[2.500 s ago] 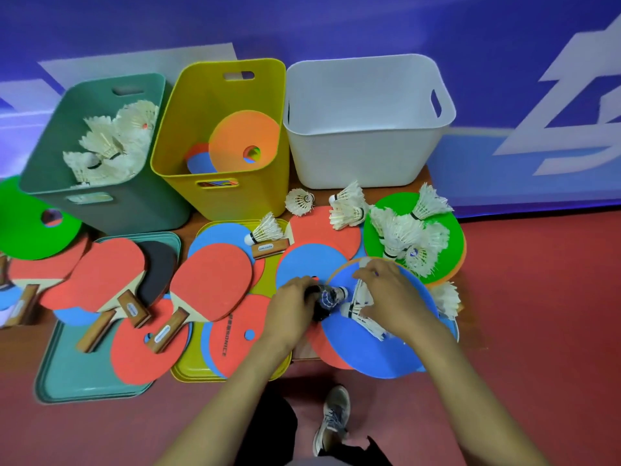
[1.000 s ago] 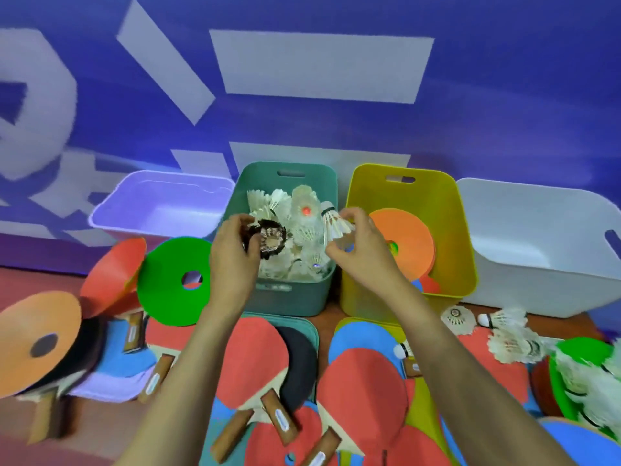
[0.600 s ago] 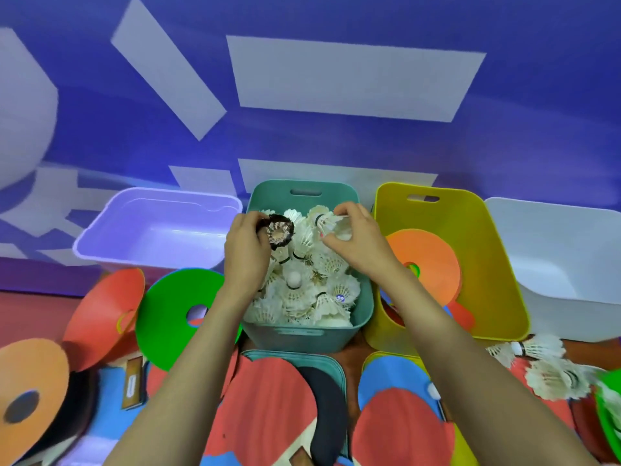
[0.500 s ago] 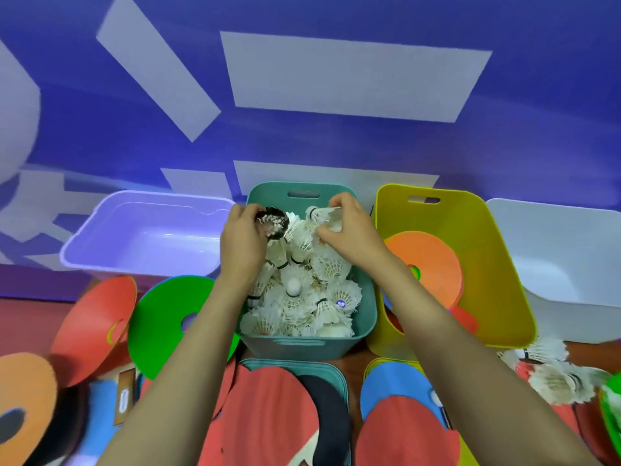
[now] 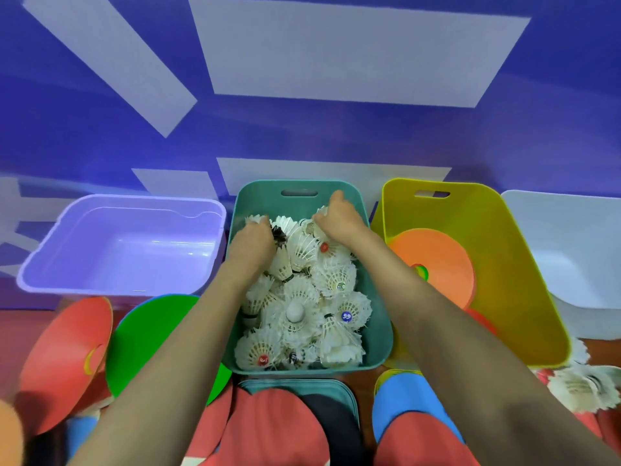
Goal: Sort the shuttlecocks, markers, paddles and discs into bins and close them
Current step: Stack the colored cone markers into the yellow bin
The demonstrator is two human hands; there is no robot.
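Both hands have sunk deeper into the teal plastic bin [image 5: 299, 207] at centre frame, onto its pile of white feathered shuttlecocks [image 5: 295, 311]. The left hand [image 5: 250, 243] curls its grip round a dark-feathered shuttlecock [image 5: 279, 234]. The right hand [image 5: 339, 220] covers white feathers, its grip hidden, so I cannot tell whether it pinches.

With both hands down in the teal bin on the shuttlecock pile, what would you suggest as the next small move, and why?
The left hand holds a dark shuttlecock and the right hand a white shuttlecock, both down on the pile inside the teal bin. So I would probably just let go of them there and lift the hands out.
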